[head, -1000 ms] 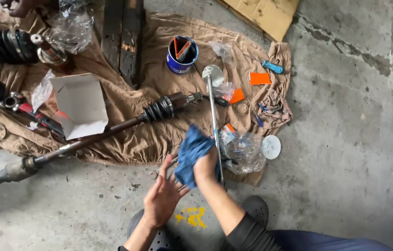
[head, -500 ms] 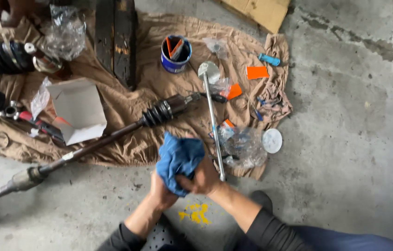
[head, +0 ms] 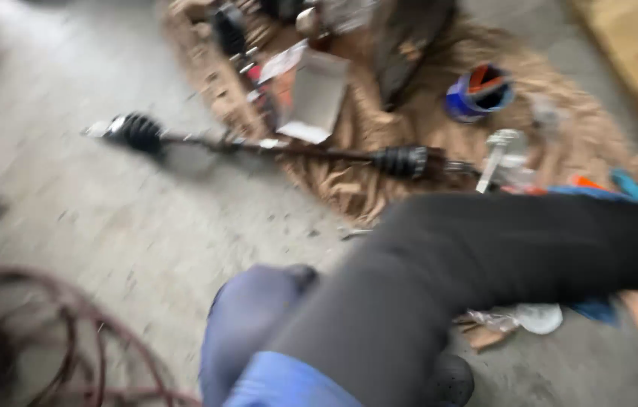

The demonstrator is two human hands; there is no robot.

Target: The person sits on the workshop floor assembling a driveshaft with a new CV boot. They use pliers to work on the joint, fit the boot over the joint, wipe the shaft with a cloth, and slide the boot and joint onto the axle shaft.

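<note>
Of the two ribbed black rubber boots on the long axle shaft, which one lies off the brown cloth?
The left boot, resting on the bare concrete floor; the right boot sits over the brown cloth.

**Parts spread on a cloth on the floor**

A cloth (head: 409,113) lies on the floor (head: 108,226) at the far side. A long axle shaft (head: 296,149) lies across its near edge, its left end out on the bare floor. Behind the shaft on the cloth sits an open box (head: 317,94); to the right of that stands a can (head: 479,92) with tools in it. A coiled hose (head: 40,339) lies on the floor at near left. A sleeved arm (head: 485,264) crosses in front of the cloth.
</note>
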